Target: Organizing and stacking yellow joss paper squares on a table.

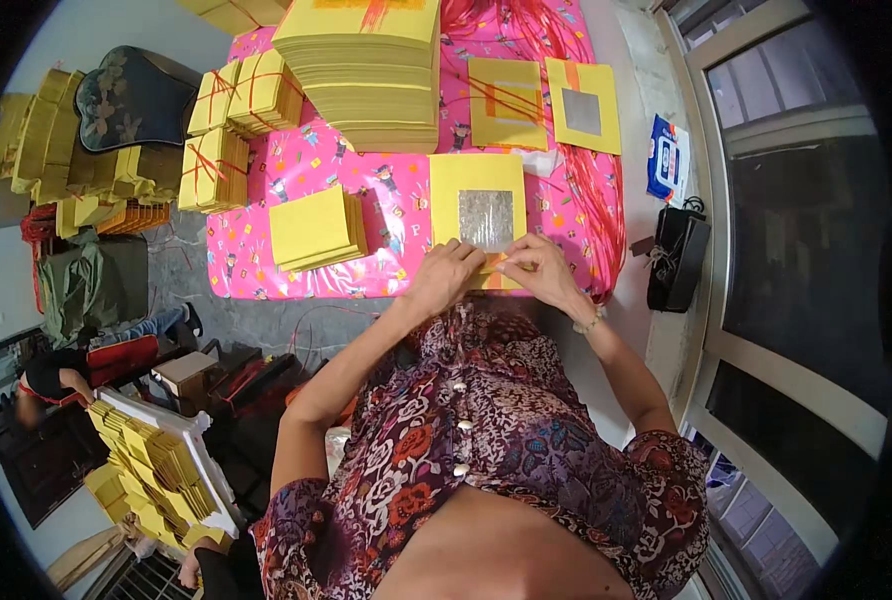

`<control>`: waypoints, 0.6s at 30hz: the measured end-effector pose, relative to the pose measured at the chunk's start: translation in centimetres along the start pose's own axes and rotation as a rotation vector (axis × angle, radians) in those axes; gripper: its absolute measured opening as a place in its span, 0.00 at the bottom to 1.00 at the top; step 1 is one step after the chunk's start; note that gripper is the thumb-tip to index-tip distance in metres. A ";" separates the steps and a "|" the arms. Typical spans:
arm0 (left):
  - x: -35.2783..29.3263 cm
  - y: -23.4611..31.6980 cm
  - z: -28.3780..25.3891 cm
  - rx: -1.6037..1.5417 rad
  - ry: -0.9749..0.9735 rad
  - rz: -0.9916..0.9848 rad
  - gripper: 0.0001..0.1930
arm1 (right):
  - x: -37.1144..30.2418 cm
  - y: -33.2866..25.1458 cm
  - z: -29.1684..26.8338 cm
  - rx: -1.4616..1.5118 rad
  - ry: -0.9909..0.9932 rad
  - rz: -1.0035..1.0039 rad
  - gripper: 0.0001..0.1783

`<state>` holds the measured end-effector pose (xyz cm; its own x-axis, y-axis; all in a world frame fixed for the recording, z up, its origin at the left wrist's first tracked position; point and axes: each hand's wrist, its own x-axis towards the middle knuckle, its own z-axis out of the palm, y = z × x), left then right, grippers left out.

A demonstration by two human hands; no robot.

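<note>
A yellow paper sheet (444, 205) with a silver foil square (486, 220) lies at the near edge of the pink table. An orange band crosses the sheet's lower part, partly covered by my fingers. My left hand (448, 272) is closed over the sheet's lower left edge, fingers bent together and pressing on it. My right hand (544, 272) pinches with thumb and forefinger at the lower right edge, by the orange band. Whether the paper there is folded is hidden by my fingers.
A low pile of yellow paper (311, 228) lies left of the sheet. Behind it rises a tall yellow stack (381, 90), with tied bundles (216, 170) to its left. Red strings (594, 210) hang along the right edge. Other people sit at a paper-laden table (206, 440), lower left.
</note>
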<state>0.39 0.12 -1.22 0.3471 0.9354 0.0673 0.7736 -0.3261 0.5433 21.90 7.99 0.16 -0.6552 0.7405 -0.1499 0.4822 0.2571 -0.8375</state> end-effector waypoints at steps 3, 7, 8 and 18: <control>0.5 -0.1 -1.3 -0.041 0.091 -0.010 0.17 | 0.7 -1.0 -0.9 0.109 0.234 -0.196 0.18; 2.3 0.6 -5.1 -0.288 0.141 -0.296 0.11 | 1.4 -0.5 -1.7 0.526 0.419 0.066 0.34; 2.7 0.6 -5.6 -0.462 0.166 -0.353 0.11 | 1.8 -0.1 -1.6 0.527 0.425 0.063 0.34; 3.9 -0.8 -5.7 -1.283 0.187 -0.404 0.14 | 5.7 0.5 1.6 1.011 0.056 0.026 0.48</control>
<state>-1.91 4.85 3.42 0.0598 0.9725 -0.2251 -0.2663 0.2329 0.9353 17.47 11.32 -1.92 -0.6105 0.7734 -0.1708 -0.2400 -0.3862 -0.8906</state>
